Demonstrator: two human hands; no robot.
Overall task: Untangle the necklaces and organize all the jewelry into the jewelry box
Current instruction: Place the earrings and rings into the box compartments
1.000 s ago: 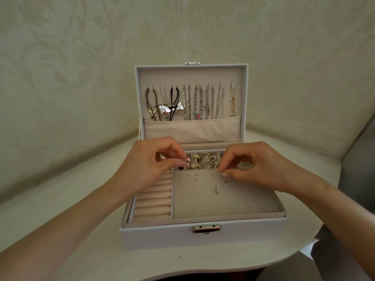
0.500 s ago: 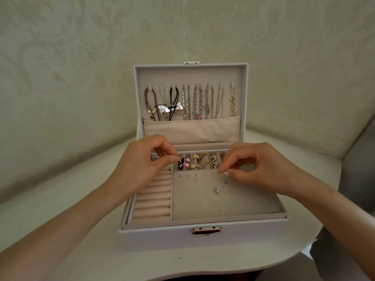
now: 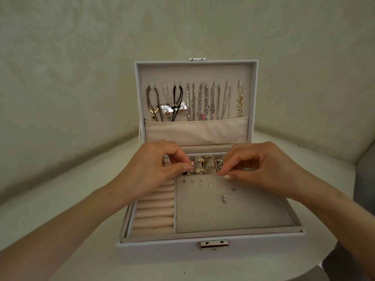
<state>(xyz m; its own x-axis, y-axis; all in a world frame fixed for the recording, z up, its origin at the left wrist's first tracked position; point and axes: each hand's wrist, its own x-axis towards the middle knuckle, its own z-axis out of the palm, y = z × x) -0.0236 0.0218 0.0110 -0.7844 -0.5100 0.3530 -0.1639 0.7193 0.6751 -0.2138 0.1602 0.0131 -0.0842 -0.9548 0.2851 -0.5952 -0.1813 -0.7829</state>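
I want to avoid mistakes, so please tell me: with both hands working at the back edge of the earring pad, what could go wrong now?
The left hand and right hand pinch with curled fingers above the ring compartment; a tiny piece could slip and vanish among the rings. The right hand is low over the earring pad and might brush the dangling earring lying there. Bumping the lid could tangle the close-hung necklaces.

jewelry box 1 | hands 2: left hand, right hand | earring pad 1 | small studs 6 clustered, 1 apart | drop earring 1 | cord necklaces 2: brown cord, black cord | silver bow 1 | pearl strand 1 | fine chains too crowded to count
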